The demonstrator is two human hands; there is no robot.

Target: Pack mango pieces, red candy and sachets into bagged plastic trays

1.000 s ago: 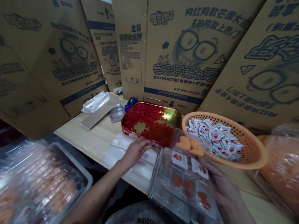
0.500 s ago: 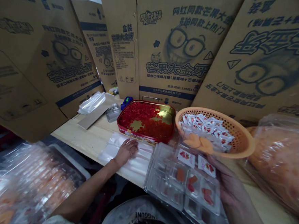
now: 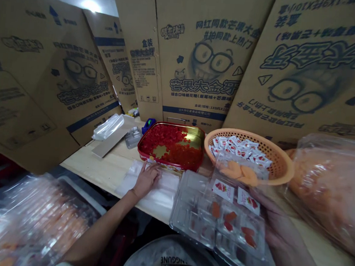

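Left hand [image 3: 146, 181] lies on clear plastic sheets [image 3: 164, 193] on the bench [image 3: 102, 164], fingers loose and open. Right hand [image 3: 276, 226] grips a clear plastic tray [image 3: 187, 208] above the bench, its wells holding sachets [image 3: 223, 190] and orange-red pieces [image 3: 216, 210].

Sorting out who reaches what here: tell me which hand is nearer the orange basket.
The right. The right hand grips a clear plastic tray just below and in front of the orange basket. The left hand lies farther off, on clear plastic sheets beyond the red tin.
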